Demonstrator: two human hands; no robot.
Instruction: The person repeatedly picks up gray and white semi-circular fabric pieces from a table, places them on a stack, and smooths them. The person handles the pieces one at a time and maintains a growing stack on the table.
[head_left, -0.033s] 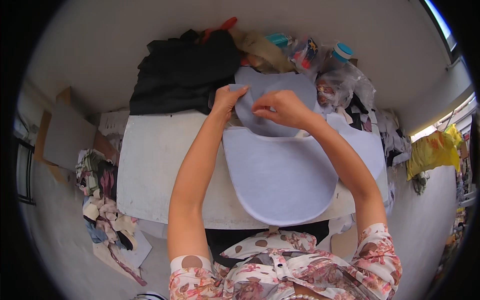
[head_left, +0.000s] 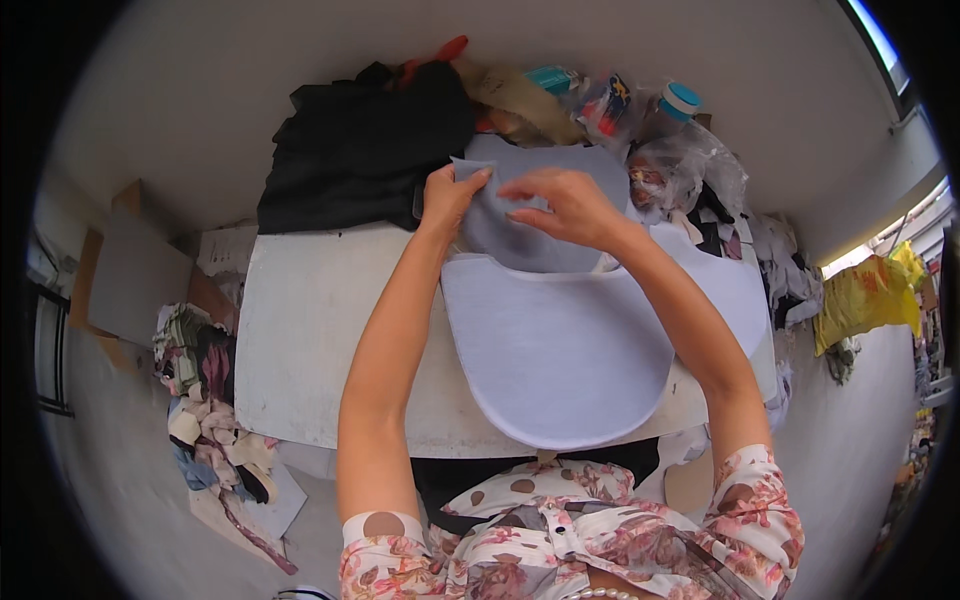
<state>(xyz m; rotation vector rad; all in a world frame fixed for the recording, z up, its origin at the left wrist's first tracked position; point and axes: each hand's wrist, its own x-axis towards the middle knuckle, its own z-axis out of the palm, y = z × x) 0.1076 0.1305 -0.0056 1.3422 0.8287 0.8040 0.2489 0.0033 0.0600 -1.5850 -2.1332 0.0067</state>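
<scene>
Felt piece point(head_left: 500, 225), grey-blue, held up over the far middle of the table point(head_left: 320, 330), just past a bigger rounded felt panel point(head_left: 560, 350) lying flat on the near right of the tabletop. Left hand point(head_left: 448, 200) pinches the piece's top left corner, thumb and fingers closed on it. Right hand point(head_left: 565, 205) grips the upper edge from the right, fingers curled over the cloth. Both forearms come in from the near edge; floral sleeves point(head_left: 600, 530) at bottom. Black cloth heap point(head_left: 360, 150) sits far left, touching the table's far edge. Plastic bags point(head_left: 680, 170) and a teal-capped jar point(head_left: 680, 100) lie far right. Scrap pile point(head_left: 205, 400) on the floor to the left. Yellow cloth point(head_left: 865, 295) far right, well apart.
</scene>
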